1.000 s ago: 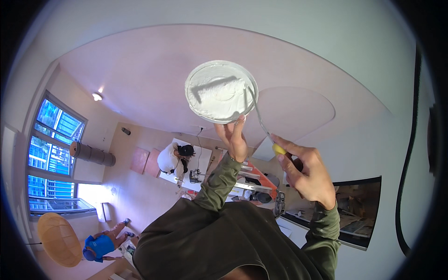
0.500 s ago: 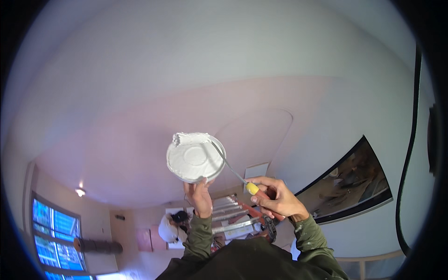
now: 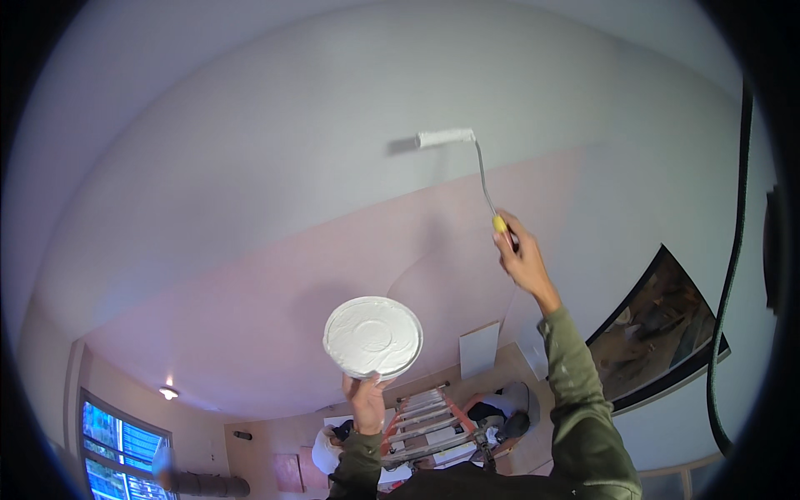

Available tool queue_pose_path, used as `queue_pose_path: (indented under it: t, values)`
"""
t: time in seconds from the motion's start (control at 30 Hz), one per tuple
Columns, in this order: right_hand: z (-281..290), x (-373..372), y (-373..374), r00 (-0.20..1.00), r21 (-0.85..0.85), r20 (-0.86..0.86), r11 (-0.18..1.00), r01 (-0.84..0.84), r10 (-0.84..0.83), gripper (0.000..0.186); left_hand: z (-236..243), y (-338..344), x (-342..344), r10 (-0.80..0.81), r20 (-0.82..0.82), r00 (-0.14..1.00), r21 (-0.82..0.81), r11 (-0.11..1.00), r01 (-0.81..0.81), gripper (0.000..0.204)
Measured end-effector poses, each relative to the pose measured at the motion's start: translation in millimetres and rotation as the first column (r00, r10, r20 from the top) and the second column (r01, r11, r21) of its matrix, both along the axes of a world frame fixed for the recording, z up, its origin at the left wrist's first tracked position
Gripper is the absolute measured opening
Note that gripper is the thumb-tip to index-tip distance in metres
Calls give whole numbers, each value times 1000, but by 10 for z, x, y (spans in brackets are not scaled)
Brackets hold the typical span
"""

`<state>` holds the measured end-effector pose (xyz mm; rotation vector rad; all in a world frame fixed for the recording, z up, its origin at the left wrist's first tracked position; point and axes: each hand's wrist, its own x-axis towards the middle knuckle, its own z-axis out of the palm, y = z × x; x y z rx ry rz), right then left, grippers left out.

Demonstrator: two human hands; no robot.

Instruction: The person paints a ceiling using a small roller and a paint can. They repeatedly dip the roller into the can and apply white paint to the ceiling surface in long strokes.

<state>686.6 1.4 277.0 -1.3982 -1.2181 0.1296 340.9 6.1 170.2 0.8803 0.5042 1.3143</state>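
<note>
**Right hand raising a paint roller, left hand holding a round tub of white paint**

Seen through a wide, rounded lens, a large painted surface fills most of the view: pink below, pale grey-white above. At far left, below the surface's lower left corner, is a window with blue panes. Beside it a small lit lamp sits near the pink area's lower left edge, above a dark grey-brown roll.

Next come a pink board and a person in white, partly hidden by the left sleeve. The left hand grips the tub at its near rim, thumb on top, other fingers mostly hidden beneath. The tub is in front of the pink area, toward its lower edge, its top coated white.

Right of the hand is an orange-railed stepladder. Higher up, the roller's white sleeve lies over the pale area, just above the pink's upper edge; whether it touches is unclear. Its rod slopes down to a yellow-and-red handle, wrapped by the right hand's fingers.

Below, a second person is near a white panel. At far right are a black-framed dark panel and a long black strip.
</note>
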Motion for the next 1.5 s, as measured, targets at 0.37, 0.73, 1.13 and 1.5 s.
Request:
queue_pose_path:
  t: [0.37, 0.73, 1.13, 1.5]
  values:
    - [-39, 925, 1326, 992, 150, 122, 988, 24, -42, 49, -249, -103, -32, 127, -65, 990, -63, 989, -131, 62]
    - [-245, 1118, 1780, 987, 255, 158, 967, -5, -37, 51, -382, -163, 121, 178, -130, 975, -96, 977, -191, 66]
    - [781, 1169, 2143, 949, 380, 274, 924, 45, -158, 50, -305, -79, 13, 230, -134, 964, -132, 960, -247, 64]
    - [1551, 1247, 2292, 924, 413, 305, 906, 91, -232, 47, -317, -43, -14, 259, -65, 964, -136, 954, -266, 58]
